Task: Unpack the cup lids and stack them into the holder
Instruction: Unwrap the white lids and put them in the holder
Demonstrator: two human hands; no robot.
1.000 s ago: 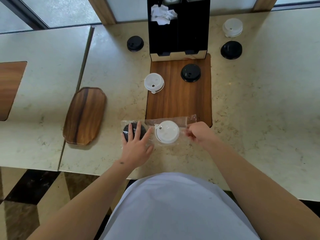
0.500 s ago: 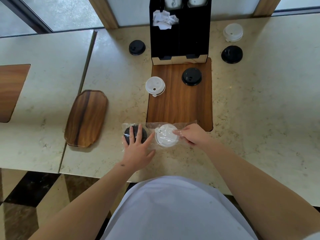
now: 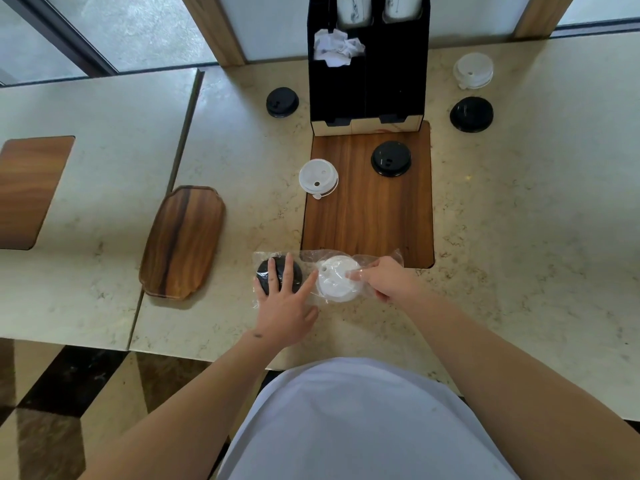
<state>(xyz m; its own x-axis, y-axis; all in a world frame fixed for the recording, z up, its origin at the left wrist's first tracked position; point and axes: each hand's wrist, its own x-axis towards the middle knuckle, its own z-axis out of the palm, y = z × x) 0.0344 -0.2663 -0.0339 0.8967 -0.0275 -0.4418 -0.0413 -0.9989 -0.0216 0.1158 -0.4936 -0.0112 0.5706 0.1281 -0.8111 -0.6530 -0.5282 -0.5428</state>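
Observation:
A clear plastic bag (image 3: 308,259) lies on the marble counter near the front edge. Inside it are a black lid (image 3: 294,271) on the left and a white lid (image 3: 337,280) on the right. My left hand (image 3: 285,306) rests flat with fingers spread over the black lid and the bag. My right hand (image 3: 384,277) has its fingers inside the bag's right end, touching the white lid. The black lid holder (image 3: 367,81) stands upright at the back with crumpled paper (image 3: 337,46) in its left slot.
Loose lids lie around the holder: a black lid (image 3: 282,102) at its left, a white lid (image 3: 318,178), a black lid (image 3: 390,158) on the wooden inlay (image 3: 369,220), a white lid (image 3: 472,70) and a black lid (image 3: 471,114) at the right. A wooden tray (image 3: 183,242) sits left.
My right hand has slid leftward from the bag's right end into the bag, up to the white lid. My left hand has stayed pressed on the black lid.

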